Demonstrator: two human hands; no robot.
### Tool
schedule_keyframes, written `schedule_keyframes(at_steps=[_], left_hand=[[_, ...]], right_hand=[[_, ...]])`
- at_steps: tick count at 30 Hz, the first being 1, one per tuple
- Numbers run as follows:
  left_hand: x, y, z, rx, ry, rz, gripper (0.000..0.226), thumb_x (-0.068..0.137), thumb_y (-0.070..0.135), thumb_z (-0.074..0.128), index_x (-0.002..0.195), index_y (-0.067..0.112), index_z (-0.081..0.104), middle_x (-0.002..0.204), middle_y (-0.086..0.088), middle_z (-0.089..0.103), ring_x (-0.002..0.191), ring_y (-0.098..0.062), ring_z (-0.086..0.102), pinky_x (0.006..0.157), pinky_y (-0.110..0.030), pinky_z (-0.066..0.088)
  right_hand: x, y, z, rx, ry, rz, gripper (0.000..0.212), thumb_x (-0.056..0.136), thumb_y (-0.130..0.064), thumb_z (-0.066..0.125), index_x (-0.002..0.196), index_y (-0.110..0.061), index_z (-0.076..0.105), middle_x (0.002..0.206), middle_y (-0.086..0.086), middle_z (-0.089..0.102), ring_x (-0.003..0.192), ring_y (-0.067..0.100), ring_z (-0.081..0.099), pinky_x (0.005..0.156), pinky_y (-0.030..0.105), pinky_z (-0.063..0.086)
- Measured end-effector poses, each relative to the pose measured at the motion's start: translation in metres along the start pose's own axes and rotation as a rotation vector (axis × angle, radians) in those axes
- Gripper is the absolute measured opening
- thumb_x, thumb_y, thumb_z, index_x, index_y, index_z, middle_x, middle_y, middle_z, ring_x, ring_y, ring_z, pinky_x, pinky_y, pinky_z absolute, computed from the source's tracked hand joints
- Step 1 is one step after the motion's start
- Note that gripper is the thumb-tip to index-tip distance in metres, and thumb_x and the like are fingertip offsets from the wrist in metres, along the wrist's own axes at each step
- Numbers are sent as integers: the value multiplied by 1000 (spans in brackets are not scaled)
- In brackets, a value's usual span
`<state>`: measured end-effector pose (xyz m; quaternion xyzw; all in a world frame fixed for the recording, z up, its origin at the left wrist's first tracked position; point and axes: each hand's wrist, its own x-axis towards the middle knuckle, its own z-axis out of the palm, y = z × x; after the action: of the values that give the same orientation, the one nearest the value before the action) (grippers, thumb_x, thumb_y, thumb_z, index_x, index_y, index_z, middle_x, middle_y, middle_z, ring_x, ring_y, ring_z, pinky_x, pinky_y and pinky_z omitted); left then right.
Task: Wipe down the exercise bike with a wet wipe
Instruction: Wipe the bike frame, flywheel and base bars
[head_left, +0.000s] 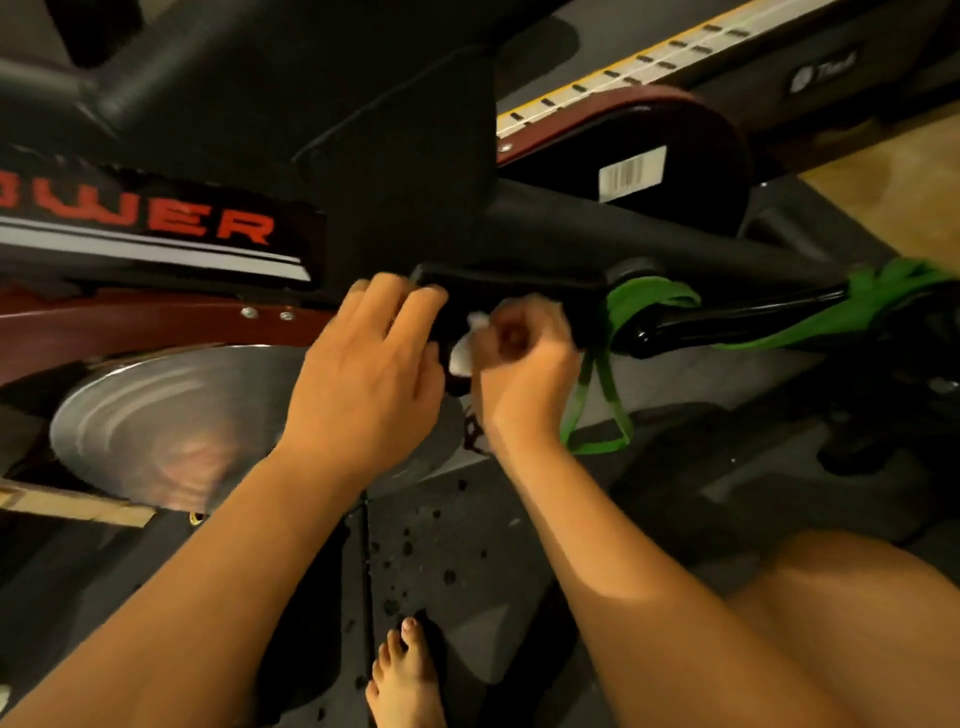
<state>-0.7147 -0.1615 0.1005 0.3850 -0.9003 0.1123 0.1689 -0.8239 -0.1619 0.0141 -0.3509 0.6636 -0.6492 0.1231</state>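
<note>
- Two hands work mid-frame, low on the exercise bike (597, 234).
- Your left hand (363, 364) curls its fingers (415, 301) over a black bar (509, 278).
- Your right hand (524, 364), beside it, clenches the white wet wipe (464, 353).

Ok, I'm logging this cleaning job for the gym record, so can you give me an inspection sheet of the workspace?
surface: dark speckled floor mat under the bike.
job's things: exercise bike, black frame, silver flywheel; white wet wipe against a black part low on the bike.
clutter: green strap looped round the crank arm.
grips: right hand grips the wet wipe; left hand rests on a black part beside it, hold unclear.
cables: nothing seen.
surroundings: barcode label; yellow-edged marked strip behind; a bare foot.
</note>
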Motion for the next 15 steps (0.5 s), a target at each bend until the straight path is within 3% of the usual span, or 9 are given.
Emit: schedule_keyframes(at_steps=[3, 6, 8, 11, 13, 15], left_hand=[[10, 8, 10, -76, -31, 32, 37, 84, 2, 64, 121, -1, 59, 111, -18, 59, 99, -36, 58, 76, -38, 51], [15, 12, 17, -107, -75, 3, 37, 82, -2, 67, 118, 0, 62, 112, -18, 60, 101, -37, 60, 78, -40, 54], [16, 12, 19, -139, -102, -7, 35, 83, 0, 67, 118, 1, 63, 114, -16, 60, 100, -34, 61, 79, -42, 57], [18, 16, 23, -218, -147, 20, 36, 84, 4, 65, 120, 3, 63, 117, -13, 60, 98, -31, 63, 82, -42, 57], [20, 21, 31, -245, -174, 16, 37, 85, 4, 65, 122, 4, 63, 117, -11, 61, 98, -28, 64, 84, -40, 56], [21, 24, 37, -276, -206, -8, 38, 85, 5, 65, 123, 6, 63, 119, -8, 61, 100, -24, 65, 86, -37, 56]], right_hand=[[28, -3, -16, -67, 172, -156, 7, 84, -5, 62, 88, -11, 64, 102, 9, 59, 92, 16, 60, 79, 21, 51], [6, 17, -14, 4, 88, 59, 13, 92, -8, 52, 87, -14, 63, 89, 10, 58, 83, 22, 57, 68, 28, 48], [0, 18, -19, -124, -57, -12, 8, 87, 0, 59, 85, -6, 63, 83, 5, 55, 78, 16, 52, 68, 26, 43], [32, -2, -35, -59, 91, -148, 6, 83, -1, 67, 88, -4, 67, 100, 5, 55, 92, 11, 53, 81, 10, 45], [56, -18, -52, -7, 163, -167, 3, 86, -4, 66, 89, -6, 66, 112, 9, 55, 102, 17, 58, 80, -1, 41], [60, -18, -59, -108, 45, -160, 5, 86, -8, 67, 87, -9, 63, 116, 11, 55, 100, 22, 61, 76, 3, 44]])
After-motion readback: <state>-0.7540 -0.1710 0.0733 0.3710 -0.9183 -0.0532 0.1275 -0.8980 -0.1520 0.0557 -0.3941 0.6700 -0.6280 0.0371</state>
